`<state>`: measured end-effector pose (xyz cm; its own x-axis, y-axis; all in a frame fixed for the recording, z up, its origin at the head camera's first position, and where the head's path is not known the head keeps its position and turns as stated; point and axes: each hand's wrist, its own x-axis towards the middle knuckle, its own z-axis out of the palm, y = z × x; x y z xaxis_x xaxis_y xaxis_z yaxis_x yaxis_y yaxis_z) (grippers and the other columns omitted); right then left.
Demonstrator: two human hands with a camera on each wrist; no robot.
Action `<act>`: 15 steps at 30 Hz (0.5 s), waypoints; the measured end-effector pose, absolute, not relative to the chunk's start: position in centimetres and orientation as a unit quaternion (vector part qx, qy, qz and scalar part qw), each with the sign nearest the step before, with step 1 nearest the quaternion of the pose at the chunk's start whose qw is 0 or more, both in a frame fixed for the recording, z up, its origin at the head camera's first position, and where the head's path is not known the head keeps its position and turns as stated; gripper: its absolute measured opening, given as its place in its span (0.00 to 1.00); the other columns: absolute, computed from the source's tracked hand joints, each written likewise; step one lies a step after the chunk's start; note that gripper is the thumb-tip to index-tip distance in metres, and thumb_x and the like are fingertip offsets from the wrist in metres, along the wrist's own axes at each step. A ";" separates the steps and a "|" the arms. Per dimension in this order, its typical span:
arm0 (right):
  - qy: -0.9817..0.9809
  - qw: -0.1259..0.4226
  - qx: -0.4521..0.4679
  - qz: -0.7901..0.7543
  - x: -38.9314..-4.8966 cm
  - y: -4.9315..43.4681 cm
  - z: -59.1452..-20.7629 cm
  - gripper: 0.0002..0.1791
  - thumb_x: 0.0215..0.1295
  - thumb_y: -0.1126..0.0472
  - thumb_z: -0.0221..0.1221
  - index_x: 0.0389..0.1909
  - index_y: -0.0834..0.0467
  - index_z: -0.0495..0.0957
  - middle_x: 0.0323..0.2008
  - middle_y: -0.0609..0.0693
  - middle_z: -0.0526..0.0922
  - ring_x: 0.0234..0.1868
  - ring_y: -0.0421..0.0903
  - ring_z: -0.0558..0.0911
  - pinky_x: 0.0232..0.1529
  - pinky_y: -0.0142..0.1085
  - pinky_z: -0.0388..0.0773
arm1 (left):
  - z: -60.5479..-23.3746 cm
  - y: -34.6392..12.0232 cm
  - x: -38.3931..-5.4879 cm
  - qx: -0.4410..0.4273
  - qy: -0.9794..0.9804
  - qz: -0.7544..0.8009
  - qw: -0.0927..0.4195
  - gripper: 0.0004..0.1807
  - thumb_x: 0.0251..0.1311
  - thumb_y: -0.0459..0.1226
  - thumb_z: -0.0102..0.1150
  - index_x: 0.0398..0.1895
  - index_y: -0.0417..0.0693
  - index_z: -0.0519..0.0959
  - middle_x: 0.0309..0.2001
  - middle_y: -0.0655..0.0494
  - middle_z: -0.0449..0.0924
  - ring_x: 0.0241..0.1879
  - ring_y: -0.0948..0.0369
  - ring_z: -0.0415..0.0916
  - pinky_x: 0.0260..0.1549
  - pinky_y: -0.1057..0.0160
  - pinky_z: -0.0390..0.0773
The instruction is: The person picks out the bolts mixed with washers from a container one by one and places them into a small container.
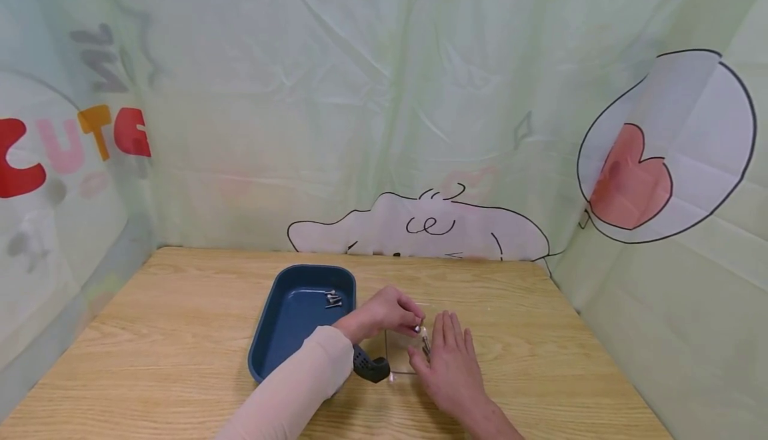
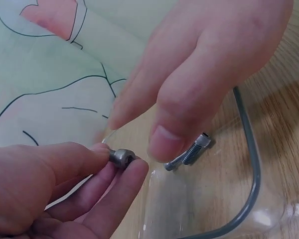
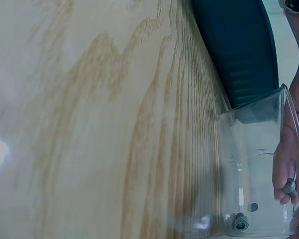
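Observation:
My left hand [image 1: 391,311] pinches a socket-head screw [image 2: 122,158] between thumb and fingers, its head facing outward. It hovers over a clear plastic box [image 3: 254,164] on the table. Inside the box lie more metal screws [image 2: 195,149], threads showing in the left wrist view. My right hand [image 1: 453,365] is at the box's right side with its fingers extended forward and thumb apart, the thumb overlapping the box edge near those screws. From the right wrist view, a screw head [image 3: 240,222] shows through the box's clear wall.
Left of the box stands a blue tray [image 1: 294,323] with several screws [image 1: 333,299] in its far right corner. A black strap-like device [image 1: 372,367] is at the left wrist. The wooden table [image 1: 198,307] ends at a printed curtain [image 1: 270,127].

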<state>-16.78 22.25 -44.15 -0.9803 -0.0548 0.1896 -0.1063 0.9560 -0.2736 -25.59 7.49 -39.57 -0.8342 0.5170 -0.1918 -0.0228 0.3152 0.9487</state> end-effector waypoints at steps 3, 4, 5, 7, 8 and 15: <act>-0.985 0.088 0.041 0.142 -16.8 22.2 -44.2 0.47 0.71 0.40 0.51 0.72 0.75 0.53 0.74 0.72 0.54 0.78 0.65 0.51 0.74 0.66 0.48 | -39.5 7.5 -25.5 0.159 0.780 0.556 0.239 0.10 0.64 0.28 0.59 0.46 0.35 0.84 0.39 0.44 0.86 0.32 0.59 0.85 0.44 0.56 0.87; -0.985 0.088 0.040 0.141 -16.8 22.2 -44.2 0.47 0.71 0.40 0.51 0.72 0.75 0.53 0.74 0.72 0.54 0.78 0.65 0.51 0.74 0.66 0.48 | -39.5 7.5 -25.5 0.160 0.781 0.553 0.240 0.10 0.64 0.28 0.59 0.46 0.36 0.84 0.39 0.45 0.86 0.33 0.59 0.85 0.44 0.57 0.87; -0.985 0.087 0.039 0.141 -16.8 22.2 -44.2 0.47 0.71 0.40 0.50 0.72 0.75 0.53 0.74 0.72 0.54 0.78 0.65 0.51 0.74 0.66 0.48 | -39.5 7.5 -25.4 0.160 0.782 0.551 0.242 0.10 0.65 0.29 0.59 0.46 0.36 0.84 0.39 0.45 0.86 0.33 0.59 0.85 0.44 0.57 0.87; -0.986 0.084 0.037 0.142 -16.8 22.3 -44.2 0.47 0.72 0.40 0.50 0.72 0.75 0.53 0.75 0.71 0.53 0.78 0.65 0.50 0.74 0.66 0.48 | -39.4 7.6 -25.4 0.162 0.783 0.548 0.245 0.09 0.65 0.29 0.59 0.45 0.36 0.84 0.39 0.46 0.85 0.35 0.58 0.86 0.44 0.57 0.87; -0.986 0.083 0.035 0.144 -16.8 22.3 -44.2 0.47 0.72 0.40 0.51 0.72 0.75 0.53 0.75 0.72 0.53 0.78 0.65 0.50 0.74 0.66 0.48 | -39.4 7.6 -25.3 0.163 0.781 0.550 0.248 0.09 0.64 0.29 0.59 0.45 0.36 0.84 0.39 0.45 0.86 0.36 0.57 0.86 0.44 0.57 0.87; -0.987 0.070 0.029 0.142 -16.8 22.3 -44.0 0.47 0.71 0.39 0.51 0.72 0.75 0.52 0.75 0.71 0.52 0.78 0.66 0.50 0.74 0.67 0.47 | -39.0 7.2 -25.1 0.169 0.766 0.568 0.251 0.10 0.65 0.28 0.58 0.46 0.35 0.83 0.42 0.42 0.86 0.43 0.50 0.86 0.48 0.54 0.86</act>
<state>-16.79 22.28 -43.98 -0.9886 -0.0377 0.1456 -0.0771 0.9581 -0.2757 -25.13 7.22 -38.96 -0.8165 0.5439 -0.1935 -0.0270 0.2988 0.9539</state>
